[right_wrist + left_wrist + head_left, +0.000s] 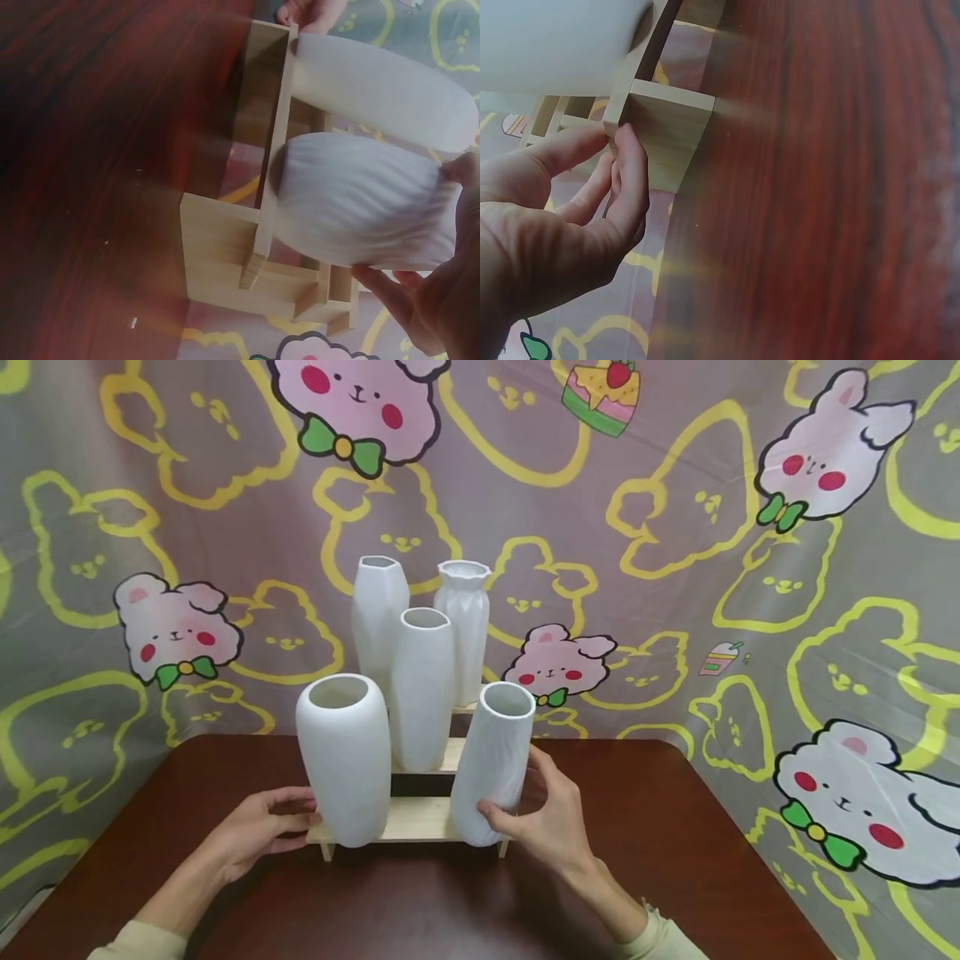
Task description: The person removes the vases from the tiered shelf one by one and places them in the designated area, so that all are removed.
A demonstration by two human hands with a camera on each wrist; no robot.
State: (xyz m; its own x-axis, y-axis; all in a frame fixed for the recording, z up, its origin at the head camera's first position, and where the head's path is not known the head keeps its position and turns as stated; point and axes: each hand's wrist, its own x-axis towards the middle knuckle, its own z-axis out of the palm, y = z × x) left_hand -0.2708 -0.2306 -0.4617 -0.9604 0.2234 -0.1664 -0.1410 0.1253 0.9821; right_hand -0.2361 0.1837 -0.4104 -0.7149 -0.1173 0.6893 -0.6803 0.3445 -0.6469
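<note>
My right hand grips a white vase with wavy ribs, thumb at the front and fingers round its right side. This vase stands at the right end of the lowest step of a pale wooden stepped stand, its top leaning a little right in the head view. At the step's left end, my left hand pinches the board's corner; in the left wrist view the thumb and fingertips meet that corner. Beside the left hand, a smooth rounded white vase is on the same step.
A slim white vase occupies the middle step. Behind it are a faceted vase and a vase with a frilled rim. The stand rests on a dark reddish-brown table, with a cartoon-printed curtain around it.
</note>
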